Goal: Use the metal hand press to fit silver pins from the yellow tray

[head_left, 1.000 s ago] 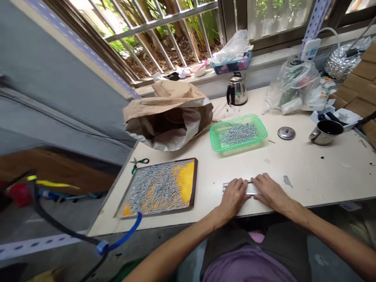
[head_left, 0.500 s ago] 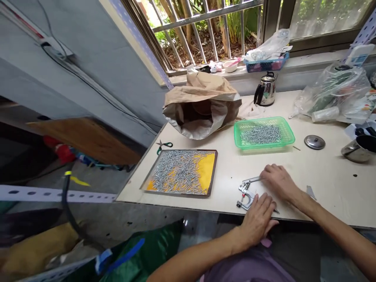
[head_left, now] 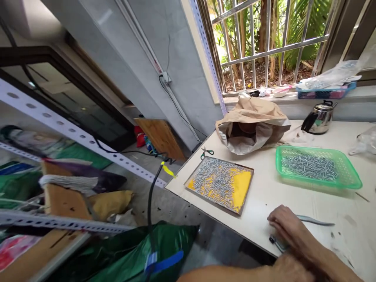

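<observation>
One right hand (head_left: 286,227) presses flat, grip released, on a metal tool (head_left: 311,221) at the tabletop (head_left: 293,188) edge; it may slip off. Left hand's (head_left: 289,270) grip: cannot tell

Single view, head-worn camera, looking forward and down, swung toward person's left. Worktop (head_left: 264,196) fills right half only, seen obliquely from near edge; right hand (head_left: 286,227) close at lower right, partly cut by frame bottom. Left half shows floor and shelf rack (head_left: 73,129) close by. Barred window (head_left: 270,47) far, top right. No second view.
</observation>
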{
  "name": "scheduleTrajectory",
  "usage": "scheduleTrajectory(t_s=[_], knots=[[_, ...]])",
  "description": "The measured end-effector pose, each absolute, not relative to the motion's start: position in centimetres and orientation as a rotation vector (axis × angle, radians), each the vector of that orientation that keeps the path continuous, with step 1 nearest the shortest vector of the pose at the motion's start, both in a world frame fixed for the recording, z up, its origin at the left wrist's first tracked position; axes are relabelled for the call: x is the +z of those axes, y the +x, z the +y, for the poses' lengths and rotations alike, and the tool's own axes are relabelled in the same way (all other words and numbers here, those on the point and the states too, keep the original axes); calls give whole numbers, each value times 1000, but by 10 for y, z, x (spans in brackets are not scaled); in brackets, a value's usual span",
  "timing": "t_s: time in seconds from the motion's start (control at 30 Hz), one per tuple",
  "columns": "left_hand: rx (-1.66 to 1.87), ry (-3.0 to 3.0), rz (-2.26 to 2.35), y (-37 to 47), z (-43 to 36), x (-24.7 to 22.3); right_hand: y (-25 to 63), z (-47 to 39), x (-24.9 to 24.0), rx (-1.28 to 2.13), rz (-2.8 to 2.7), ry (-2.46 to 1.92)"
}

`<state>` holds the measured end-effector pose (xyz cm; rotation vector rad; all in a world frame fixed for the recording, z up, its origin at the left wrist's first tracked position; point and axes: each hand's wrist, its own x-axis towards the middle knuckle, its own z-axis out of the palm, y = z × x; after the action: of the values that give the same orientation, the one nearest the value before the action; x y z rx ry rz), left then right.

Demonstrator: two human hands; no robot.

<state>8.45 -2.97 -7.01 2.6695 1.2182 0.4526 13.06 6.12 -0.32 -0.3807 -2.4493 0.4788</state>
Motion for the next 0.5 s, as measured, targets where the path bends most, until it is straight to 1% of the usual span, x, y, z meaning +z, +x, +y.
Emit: scheduleTrajectory(t_s=[0.07,0.13,0.2,0.27,0.37,0.4,0.5], knots=[[558,2710,1205,77,-26,-61,132,73,26,513,-2274,-458],[652,2684,1274,55,-19,-46,135,97,55,384,-2146,-602],[693,2558,1556,18,-5,-28,143,128,76,152,-2070,-742],[688,2373,1978,-27,16,-13,154,154,85,-54,-2124,-861],[418,2110,2434,-91,48,-2,175,159,69,-25,-2213,-1013],[318,2076,2467,-107,56,-2,183,151,56,32,-2241,-1016],[214,2057,2459,-137,71,-8,209,107,5,252,-2294,-892]])
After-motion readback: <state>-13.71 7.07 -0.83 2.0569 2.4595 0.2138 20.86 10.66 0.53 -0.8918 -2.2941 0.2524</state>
